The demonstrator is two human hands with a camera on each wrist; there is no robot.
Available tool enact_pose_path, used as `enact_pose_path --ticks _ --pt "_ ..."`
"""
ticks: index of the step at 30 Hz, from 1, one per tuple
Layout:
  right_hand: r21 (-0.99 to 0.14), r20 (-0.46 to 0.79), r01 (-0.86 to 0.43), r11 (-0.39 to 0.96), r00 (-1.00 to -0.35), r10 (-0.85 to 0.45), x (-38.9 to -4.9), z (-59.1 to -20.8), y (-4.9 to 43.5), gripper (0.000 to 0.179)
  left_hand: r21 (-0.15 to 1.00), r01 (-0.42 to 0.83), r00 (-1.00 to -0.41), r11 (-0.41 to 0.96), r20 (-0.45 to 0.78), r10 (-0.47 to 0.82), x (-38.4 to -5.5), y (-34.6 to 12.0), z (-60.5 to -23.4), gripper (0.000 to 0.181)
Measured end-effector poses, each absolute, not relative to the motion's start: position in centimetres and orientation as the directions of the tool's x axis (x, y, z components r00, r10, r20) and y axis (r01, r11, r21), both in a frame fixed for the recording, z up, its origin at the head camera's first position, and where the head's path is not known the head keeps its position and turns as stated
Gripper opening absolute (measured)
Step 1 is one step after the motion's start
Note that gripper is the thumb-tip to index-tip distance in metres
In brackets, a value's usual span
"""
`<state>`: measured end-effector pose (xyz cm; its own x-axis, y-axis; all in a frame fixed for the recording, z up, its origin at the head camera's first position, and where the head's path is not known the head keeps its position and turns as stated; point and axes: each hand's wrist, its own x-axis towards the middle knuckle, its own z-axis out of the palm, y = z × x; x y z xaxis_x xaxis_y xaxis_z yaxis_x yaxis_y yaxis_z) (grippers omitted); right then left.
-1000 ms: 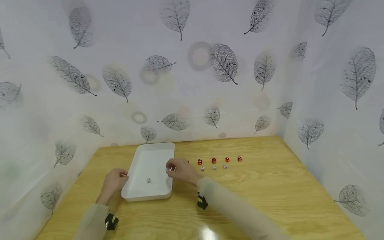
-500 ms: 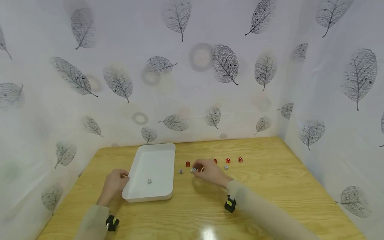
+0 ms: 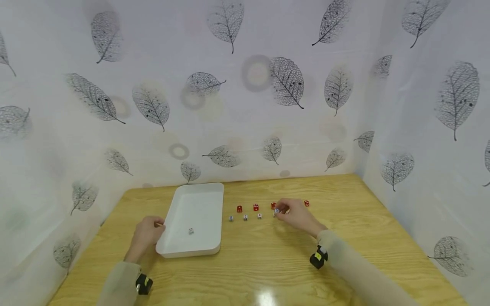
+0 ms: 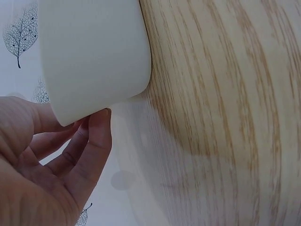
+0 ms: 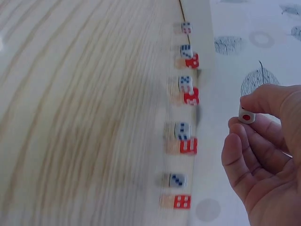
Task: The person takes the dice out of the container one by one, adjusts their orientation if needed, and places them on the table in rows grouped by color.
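My right hand [image 3: 300, 216] pinches a small white die [image 5: 247, 116] between thumb and fingertips; a red pip faces the right wrist camera. It is over the right part of a row of white dice, overlapping some of them in the head view. One white die [image 3: 259, 216] lies just left of the hand. Behind runs a row of red dice [image 3: 256, 207], partly covered by the hand. My left hand [image 3: 145, 236] grips the left rim of a shallow white tray [image 4: 96, 56], fingertips against its wall. A single white die [image 3: 191, 231] lies inside the tray.
The wooden table [image 3: 252, 272] carries the tray on the left and the dice rows right of it. A white curtain with leaf prints [image 3: 252, 127] stands along the back and both sides. A black wrist device [image 3: 318, 257] sits on the right sleeve.
My right hand has moved from the tray's right rim rightward along the dice rows, a white die staying in its fingers. The left hand keeps its hold on the tray.
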<state>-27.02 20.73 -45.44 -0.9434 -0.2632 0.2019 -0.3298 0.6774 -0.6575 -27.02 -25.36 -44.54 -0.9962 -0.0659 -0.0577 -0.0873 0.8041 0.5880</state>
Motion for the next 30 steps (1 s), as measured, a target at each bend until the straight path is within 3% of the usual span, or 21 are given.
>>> enact_pose_path --ticks 16,30 --pt "-0.615 0.187 -0.224 0.756 -0.973 -0.137 -27.6 -46.0 27.7 0.014 0.582 -0.078 -0.997 0.81 -0.052 -0.059 -27.0 -25.4 -44.5 0.031" --pt "-0.592 0.102 -0.135 0.794 -0.991 -0.092 -28.1 -46.6 30.2 0.015 0.581 -0.103 -0.994 0.808 -0.081 -0.069 -27.0 -25.3 -44.5 0.034"
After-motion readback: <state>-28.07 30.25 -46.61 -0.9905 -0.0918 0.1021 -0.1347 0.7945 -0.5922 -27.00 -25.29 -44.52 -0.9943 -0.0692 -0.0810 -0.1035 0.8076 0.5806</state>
